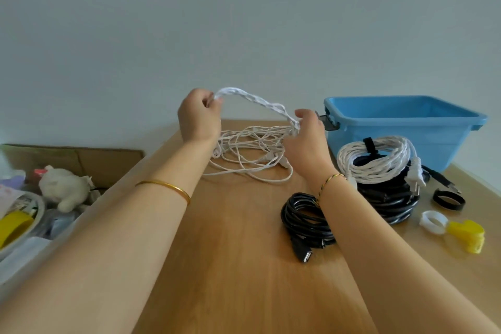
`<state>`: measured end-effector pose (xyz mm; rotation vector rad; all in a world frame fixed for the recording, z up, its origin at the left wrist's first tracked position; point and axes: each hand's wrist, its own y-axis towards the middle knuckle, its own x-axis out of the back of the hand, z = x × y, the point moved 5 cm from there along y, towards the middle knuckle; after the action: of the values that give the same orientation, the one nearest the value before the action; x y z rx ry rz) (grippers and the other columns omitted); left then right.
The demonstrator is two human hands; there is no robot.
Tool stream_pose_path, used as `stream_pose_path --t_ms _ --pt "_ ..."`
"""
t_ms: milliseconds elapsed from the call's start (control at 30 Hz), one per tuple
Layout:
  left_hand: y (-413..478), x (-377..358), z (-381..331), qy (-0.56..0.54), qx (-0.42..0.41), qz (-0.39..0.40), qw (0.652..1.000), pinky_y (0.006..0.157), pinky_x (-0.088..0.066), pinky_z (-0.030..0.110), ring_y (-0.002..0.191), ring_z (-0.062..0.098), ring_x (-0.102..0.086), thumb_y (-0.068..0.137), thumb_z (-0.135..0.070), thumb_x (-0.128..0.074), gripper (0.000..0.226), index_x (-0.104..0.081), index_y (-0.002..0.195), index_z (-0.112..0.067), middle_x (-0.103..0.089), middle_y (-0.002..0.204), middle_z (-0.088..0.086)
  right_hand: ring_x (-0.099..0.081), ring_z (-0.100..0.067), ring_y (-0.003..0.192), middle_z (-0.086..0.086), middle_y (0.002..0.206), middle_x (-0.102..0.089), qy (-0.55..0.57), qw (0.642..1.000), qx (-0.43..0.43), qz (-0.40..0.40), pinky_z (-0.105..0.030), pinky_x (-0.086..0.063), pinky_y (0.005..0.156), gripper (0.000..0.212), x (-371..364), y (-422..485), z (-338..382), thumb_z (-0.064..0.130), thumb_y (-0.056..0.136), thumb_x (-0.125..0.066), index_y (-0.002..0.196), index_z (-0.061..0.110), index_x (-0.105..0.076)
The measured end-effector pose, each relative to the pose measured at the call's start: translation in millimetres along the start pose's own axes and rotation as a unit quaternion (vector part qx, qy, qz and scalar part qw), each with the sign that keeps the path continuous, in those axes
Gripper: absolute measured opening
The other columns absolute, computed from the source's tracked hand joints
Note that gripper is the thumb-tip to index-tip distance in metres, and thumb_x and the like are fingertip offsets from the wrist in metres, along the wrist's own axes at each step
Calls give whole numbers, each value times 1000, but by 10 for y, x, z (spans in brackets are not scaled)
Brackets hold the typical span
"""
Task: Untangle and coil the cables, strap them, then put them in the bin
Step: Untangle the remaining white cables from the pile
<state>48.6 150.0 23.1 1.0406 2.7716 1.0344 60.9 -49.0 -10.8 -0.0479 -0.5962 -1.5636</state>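
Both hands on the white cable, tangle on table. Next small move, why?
Likely draw another loop of the white cable into the bunch held between left hand and right hand: only a short stretch is gathered, the rest sprawls on the table, so strapping seems premature.

So the bin (406, 118) sits far right on the surface (230, 266). Just in front of it, a strapped coil (379, 157) rests on top of a big coil (393, 203), with a small coil (303, 219) nearer and to the left. Right of the big coil there's a strap loop (448, 199), a second loop (433, 222) and a clip (467, 234). The tangled cable (252, 149) sprawls left of the bin, with part of it held up between the left hand (199, 116) and the right hand (306, 141). Off the left edge, a plush toy (63, 188) lies in front of a cardboard box (108, 160).
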Motion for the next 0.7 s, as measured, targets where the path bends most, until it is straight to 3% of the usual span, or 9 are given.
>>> stream_pose_path --t_ms 67,133,167,233,367,467,533,633,700 --pt "69 113 -57 -71 22 -36 997 73 -55 46 65 24 -65 90 -16 -60 22 -51 70 -18 -55 68 0 -53 -32 111 -15 142 -30 4 1000 -16 14 -45 -50 91 66 -21 18 -17 -6 86 -49 144 13 -24" --pt "100 201 -155 -133 30 -52 989 70 -58 44 45 2 -54 90 -12 -59 28 -49 66 -21 -49 62 -5 -51 -37 114 -19 141 -30 19 998 -46 33 -48 -50 92 75 -78 41 -50 -4 83 -53 146 16 -17" --pt "110 261 -221 -160 30 -61 985 69 -58 42 41 -1 -51 91 -10 -59 28 -49 67 -20 -48 63 -5 -51 -38 114 -20 140 -31 29 997 -60 39 -50 -49 92 79 -105 45 -47 -3 82 -55 146 17 -15" --pt "120 329 -323 -205 32 -77 975 65 -58 38 42 0 -50 90 -8 -59 25 -51 69 -19 -49 66 -3 -50 -37 113 -21 137 -32 47 994 -92 43 -52 -49 93 83 -140 62 -82 -1 81 -58 146 19 -11" --pt "125 465 -501 -275 44 -102 955 57 -54 22 63 12 -53 92 -8 -58 14 -55 79 -10 -54 75 3 -48 -31 115 -18 140 -34 54 988 -133 62 -47 -50 93 81 -134 66 -135 0 84 -61 147 15 -12" --pt "143 552 -587 -325 56 -123 936 54 -53 21 62 14 -55 94 -10 -57 16 -55 78 -9 -57 74 5 -50 -16 83 -10 124 -43 71 983 -140 92 -40 -54 84 77 -155 33 -159 3 88 -58 148 14 -10" --pt "171 595 -574 -346 76 -133 925 51 -51 21 60 15 -54 95 -12 -55 22 -53 73 -12 -58 73 5 -47 -13 75 -7 110 -44 70 983 -142 96 -38 -56 78 75 -188 33 -196 8 89 -59 147 14 -13" --pt "214 632 -462 -293 104 -137 941 44 -45 16 55 11 -53 96 -15 -53 23 -53 73 -14 -58 71 2 -49 -17 78 -6 104 -43 93 982 -139 89 -35 -51 72 60 -222 28 -192 3 88 -58 141 8 -29" --pt "183 648 -382 -248 113 -134 953 39 -40 16 48 7 -50 96 -16 -53 21 -54 75 -11 -57 69 1 -49 -20 85 -5 104 -43 71 988 -116 78 -35 -50 69 48 -224 61 -147 6 88 -57 131 15 -37"
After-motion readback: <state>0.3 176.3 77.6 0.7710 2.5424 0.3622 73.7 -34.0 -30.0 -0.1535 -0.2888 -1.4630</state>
